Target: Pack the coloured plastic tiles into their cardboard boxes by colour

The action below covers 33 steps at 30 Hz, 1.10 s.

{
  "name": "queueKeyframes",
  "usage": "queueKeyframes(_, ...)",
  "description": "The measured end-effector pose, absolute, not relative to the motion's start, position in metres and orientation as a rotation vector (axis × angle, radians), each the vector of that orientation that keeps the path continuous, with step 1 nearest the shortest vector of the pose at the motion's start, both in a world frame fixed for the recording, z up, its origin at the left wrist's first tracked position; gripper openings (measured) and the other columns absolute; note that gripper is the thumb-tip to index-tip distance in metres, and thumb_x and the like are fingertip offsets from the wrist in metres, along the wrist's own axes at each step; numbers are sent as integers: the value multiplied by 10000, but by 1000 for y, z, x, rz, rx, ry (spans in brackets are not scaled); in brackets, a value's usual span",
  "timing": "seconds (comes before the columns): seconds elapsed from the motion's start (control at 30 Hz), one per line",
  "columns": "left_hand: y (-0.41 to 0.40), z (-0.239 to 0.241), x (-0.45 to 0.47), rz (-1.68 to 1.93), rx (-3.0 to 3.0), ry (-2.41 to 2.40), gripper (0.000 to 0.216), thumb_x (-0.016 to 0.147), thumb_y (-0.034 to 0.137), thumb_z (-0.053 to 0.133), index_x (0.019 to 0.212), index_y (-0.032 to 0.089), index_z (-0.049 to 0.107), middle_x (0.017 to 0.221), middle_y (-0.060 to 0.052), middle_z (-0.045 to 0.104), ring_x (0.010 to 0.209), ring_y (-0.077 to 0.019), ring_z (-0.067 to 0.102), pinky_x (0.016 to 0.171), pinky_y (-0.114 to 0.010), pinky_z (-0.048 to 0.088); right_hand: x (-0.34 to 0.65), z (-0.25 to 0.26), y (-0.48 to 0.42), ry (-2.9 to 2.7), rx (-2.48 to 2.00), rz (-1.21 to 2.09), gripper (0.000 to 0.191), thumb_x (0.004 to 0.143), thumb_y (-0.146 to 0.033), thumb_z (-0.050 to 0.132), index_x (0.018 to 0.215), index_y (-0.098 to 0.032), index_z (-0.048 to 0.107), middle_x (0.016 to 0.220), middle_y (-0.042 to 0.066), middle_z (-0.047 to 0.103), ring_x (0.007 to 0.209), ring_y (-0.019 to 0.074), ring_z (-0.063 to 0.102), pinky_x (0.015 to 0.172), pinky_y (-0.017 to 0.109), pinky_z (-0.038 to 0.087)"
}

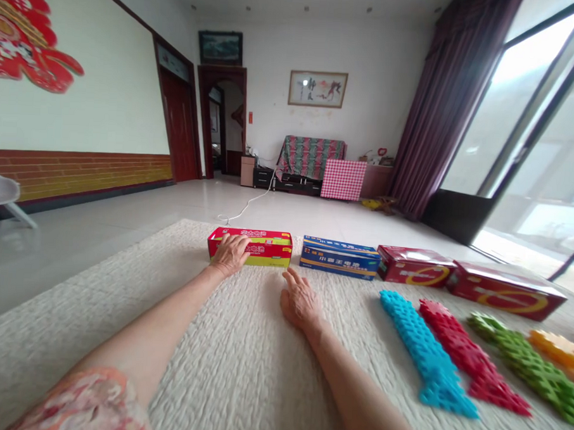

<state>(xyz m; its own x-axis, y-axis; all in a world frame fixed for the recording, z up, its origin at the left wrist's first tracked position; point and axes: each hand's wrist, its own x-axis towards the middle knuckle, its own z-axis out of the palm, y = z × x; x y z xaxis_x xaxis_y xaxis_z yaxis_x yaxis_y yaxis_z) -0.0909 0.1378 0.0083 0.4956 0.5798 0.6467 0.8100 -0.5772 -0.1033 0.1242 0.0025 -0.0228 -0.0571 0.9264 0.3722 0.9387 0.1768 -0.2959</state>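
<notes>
A red and yellow-green battery box (271, 252) lies lengthwise near the far edge of a cream textured cover. My left hand (231, 255) is on its left half, fingers over the top edge and thumb against the front. Just in front of the box's right end, my right hand (302, 299) hovers or rests low over the cover, fingers apart and slightly bent, holding nothing. To the right of the red and yellow box, with a small gap, is a blue battery box (339, 260).
Two dark red boxes (415, 268) (507, 291) continue the row rightward. Nearer me on the cream cover (213, 376) lie strips of interlocking plastic pieces: blue (426, 354), red (471, 356), green (530, 365) and orange (559, 350). Beyond is a tiled floor (173, 200).
</notes>
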Motion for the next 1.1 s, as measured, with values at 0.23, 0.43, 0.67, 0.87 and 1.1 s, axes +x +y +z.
queueKeyframes(0.23, 111, 13, -72, -825, -2331, -1072, 467, 836, 187, 523, 1301, 135, 517, 1354, -159, 538, 1247, -323, 460, 1025, -492, 329, 121, -19, -5, -1984, -1796, -47, 322, 887, -229, 380, 1124, -219, 598, 1252, 63, 593, 1103, 238, 494, 786, 331, 436)
queueKeyframes(0.43, 75, -1, -44, -812, -2438, -885, 417, 861, 171, 479, 1270, 140, 553, 1318, -143, 570, 1215, -294, 498, 1046, -477, 341, 120, -18, -7, -1974, -1803, -47, 270, 914, -236, 376, 1049, -228, 610, 1141, 52, 629, 1054, 223, 502, 767, 307, 420)
queueKeyframes(0.67, 49, -13, -22, -749, -2579, -937, 379, 856, 120, 449, 1213, 154, 572, 1275, -127, 590, 1161, -266, 528, 976, -415, 399, 124, -19, -6, -1996, -1769, -20, 273, 929, -232, 374, 1050, -203, 617, 1143, 78, 622, 1047, 215, 513, 805, 303, 412)
queueKeyframes(0.87, 16, -7, -3, -699, -2730, -1081, 283, 888, 131, 408, 1077, 184, 612, 1119, -90, 651, 1050, -237, 577, 931, -377, 412, 130, -10, -17, -2049, -1732, 15, 251, 879, -149, 417, 1007, -154, 633, 1053, 102, 652, 996, 201, 566, 851, 294, 409)
queueKeyframes(1.1, -37, -5, 27, -727, -2825, -1224, 234, 879, 119, 403, 883, 198, 622, 919, -58, 659, 886, -202, 604, 815, -318, 444, 171, 7, -90, -2135, -1722, 30, 238, 793, -80, 470, 925, -146, 657, 964, 106, 668, 946, 198, 603, 861, 286, 417)
